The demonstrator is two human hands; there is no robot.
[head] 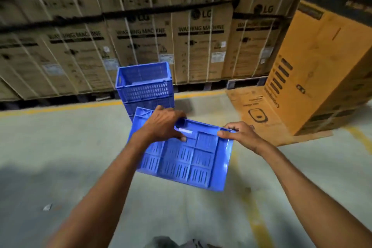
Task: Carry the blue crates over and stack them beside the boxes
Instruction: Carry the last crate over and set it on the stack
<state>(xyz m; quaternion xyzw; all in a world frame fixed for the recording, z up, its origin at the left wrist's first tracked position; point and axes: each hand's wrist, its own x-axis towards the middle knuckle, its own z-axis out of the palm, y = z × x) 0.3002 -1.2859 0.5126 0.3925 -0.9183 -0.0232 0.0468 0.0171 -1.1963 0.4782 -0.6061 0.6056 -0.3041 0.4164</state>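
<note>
I hold a blue slotted crate (187, 159) in front of me, above the floor, with its long side facing me. My left hand (164, 125) grips its near rim by the handle slot. My right hand (239, 135) grips the rim at the right corner. Just beyond it a stack of blue crates (144, 86) stands on the floor, the top one open and empty. The stack stands right in front of a wall of brown washing machine boxes (199, 46).
A tall orange cardboard box (322, 62) stands at the right on a flattened carton (255, 106). Yellow lines (60, 107) run along the grey concrete floor in front of the boxes. A small scrap (47, 206) lies on the floor at the left.
</note>
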